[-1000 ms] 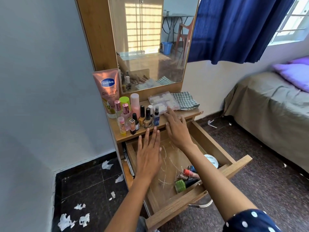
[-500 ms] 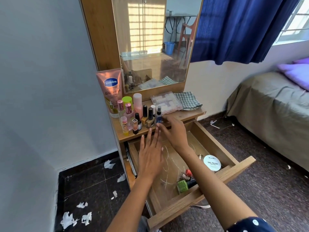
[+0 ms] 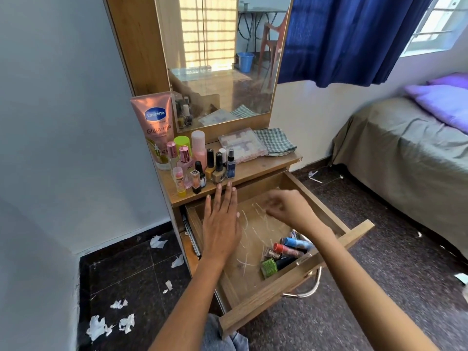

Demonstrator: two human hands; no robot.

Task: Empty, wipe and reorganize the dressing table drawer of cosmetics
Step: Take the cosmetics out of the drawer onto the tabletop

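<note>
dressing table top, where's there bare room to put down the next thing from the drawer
On the table top, a bare strip runs along the front edge, between the blue spray bottle and the right corner, in front of the clear organizer box and checked cloth. The left end is crowded with bottles around the Vaseline tube.

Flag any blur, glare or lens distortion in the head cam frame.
Head view: right hand smeared by motion blur over the drawer, its fingers indistinct; left hand sharp, fingers straight. Mirror reflects a bright sunlit grid, mild glare, nothing blown out on the bottles. Wide-angle bending leans the mirror frame and stretches the bed at the edge. Daylight soft, shadows weak.
</note>
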